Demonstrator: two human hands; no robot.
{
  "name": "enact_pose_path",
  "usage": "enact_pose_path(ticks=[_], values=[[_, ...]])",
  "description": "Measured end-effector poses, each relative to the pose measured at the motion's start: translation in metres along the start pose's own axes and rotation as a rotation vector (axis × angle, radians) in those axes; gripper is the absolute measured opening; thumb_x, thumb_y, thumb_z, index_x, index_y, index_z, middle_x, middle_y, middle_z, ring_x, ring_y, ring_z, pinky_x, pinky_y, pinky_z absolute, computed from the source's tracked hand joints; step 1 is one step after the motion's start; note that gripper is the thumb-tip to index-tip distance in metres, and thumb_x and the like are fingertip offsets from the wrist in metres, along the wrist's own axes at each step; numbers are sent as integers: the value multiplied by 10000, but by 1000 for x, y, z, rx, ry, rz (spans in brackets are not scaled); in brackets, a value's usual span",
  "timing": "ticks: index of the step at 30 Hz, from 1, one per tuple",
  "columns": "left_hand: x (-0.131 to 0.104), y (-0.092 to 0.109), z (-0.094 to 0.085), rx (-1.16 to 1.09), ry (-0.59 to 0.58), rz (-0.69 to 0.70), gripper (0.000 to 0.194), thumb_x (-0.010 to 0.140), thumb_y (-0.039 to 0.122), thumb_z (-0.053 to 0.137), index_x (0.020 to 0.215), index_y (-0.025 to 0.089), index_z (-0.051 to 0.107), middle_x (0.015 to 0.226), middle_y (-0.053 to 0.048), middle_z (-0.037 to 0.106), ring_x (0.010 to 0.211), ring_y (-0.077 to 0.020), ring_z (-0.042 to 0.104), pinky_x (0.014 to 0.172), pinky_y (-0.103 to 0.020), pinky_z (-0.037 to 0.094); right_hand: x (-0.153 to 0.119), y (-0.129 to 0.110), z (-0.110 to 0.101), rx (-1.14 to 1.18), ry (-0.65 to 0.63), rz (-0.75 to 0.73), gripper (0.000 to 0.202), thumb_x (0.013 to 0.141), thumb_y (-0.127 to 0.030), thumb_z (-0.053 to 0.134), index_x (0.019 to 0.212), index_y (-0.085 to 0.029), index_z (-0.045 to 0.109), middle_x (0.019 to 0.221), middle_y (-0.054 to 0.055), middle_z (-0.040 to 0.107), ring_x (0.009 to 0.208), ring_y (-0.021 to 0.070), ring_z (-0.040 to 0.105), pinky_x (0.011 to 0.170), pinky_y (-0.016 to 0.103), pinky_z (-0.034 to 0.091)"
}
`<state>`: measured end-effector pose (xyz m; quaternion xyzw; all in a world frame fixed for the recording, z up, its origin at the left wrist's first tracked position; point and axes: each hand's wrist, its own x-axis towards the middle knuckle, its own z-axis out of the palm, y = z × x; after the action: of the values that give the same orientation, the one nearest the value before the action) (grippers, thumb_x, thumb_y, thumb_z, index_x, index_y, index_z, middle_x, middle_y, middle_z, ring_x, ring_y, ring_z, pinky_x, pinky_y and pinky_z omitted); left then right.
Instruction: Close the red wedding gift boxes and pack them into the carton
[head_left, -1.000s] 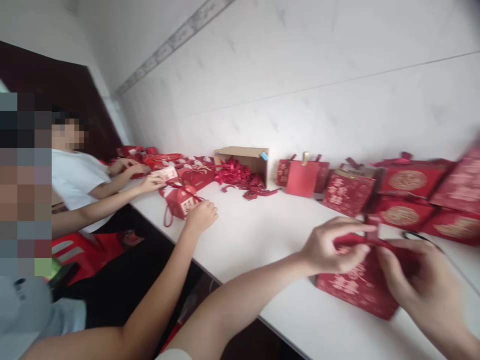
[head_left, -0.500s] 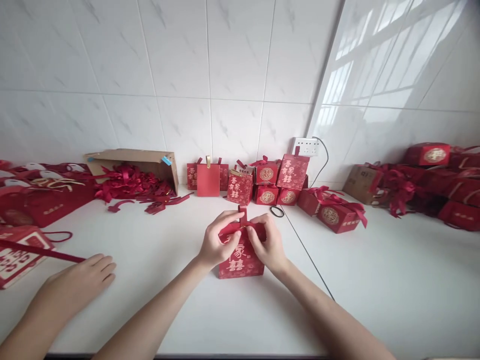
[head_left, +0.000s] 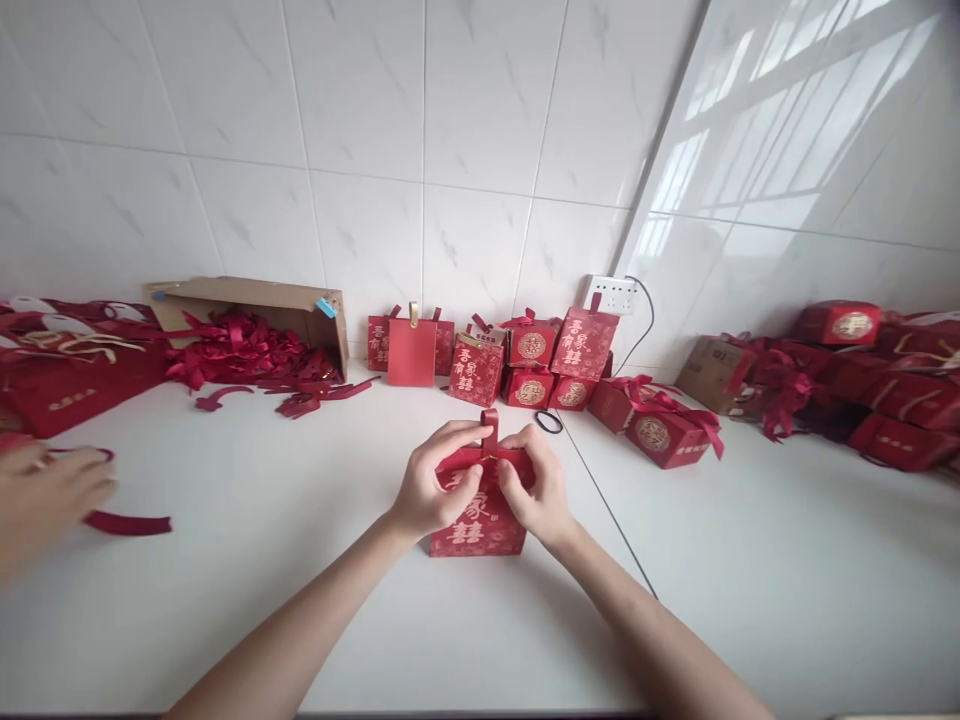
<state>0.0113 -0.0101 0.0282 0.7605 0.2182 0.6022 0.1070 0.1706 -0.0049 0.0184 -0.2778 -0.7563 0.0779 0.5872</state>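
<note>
Pinches the box at its top edge with left hand and right hand, equally near either side of the upright strap, standing it on the worktop just below the fingers.

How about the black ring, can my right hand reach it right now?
Probably yes: the black ring lies just beyond the right hand with nothing visible between, though that hand would first have to leave the red bag.
</note>
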Motion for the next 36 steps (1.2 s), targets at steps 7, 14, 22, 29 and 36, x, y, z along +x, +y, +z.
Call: enact_pose_path(ticks=[7, 14, 22, 29, 36], values=[[0, 0, 0, 23, 10, -3, 356, 798, 95, 538, 1128, 197, 625, 1084, -65, 641, 974, -167, 627, 871, -279, 537, 3, 1, -1, 9, -34, -9, 17, 830, -193, 511, 820, -203, 500, 740, 4, 513, 652, 139, 497, 587, 280, 414], [0, -2, 2, 63, 17, -47, 309, 806, 105, 554, 1096, 178, 633, 1074, -72, 651, 985, -167, 632, 882, -278, 539, 1, 1, -2, -10, -46, -2, 35, 874, -190, 495, 891, -205, 522, 777, 15, 520, 687, 143, 513, 611, 283, 426], [2, -2, 1, 50, -5, -61, 297, 808, 126, 564, 1094, 178, 631, 1087, -67, 649, 1007, -165, 624, 900, -282, 530, 2, 0, -2, -40, -43, -35, 60, 890, -183, 488, 900, -212, 539, 743, 5, 470, 697, 154, 480, 636, 300, 410], [3, -5, 0, 64, -33, -10, 319, 815, 133, 555, 1124, 180, 620, 1088, -71, 645, 990, -168, 623, 884, -295, 535, 2, 1, -2, -44, -41, -22, 57, 896, -178, 479, 879, -202, 529, 738, 1, 467, 678, 143, 465, 615, 284, 394], [3, -6, -1, 81, -45, 1, 300, 837, 160, 551, 1128, 179, 618, 1085, -80, 644, 1003, -176, 619, 870, -303, 540, 2, 1, -2, -53, -49, -22, 56, 901, -196, 475, 873, -211, 521, 741, 5, 467, 686, 152, 469, 619, 294, 396]])
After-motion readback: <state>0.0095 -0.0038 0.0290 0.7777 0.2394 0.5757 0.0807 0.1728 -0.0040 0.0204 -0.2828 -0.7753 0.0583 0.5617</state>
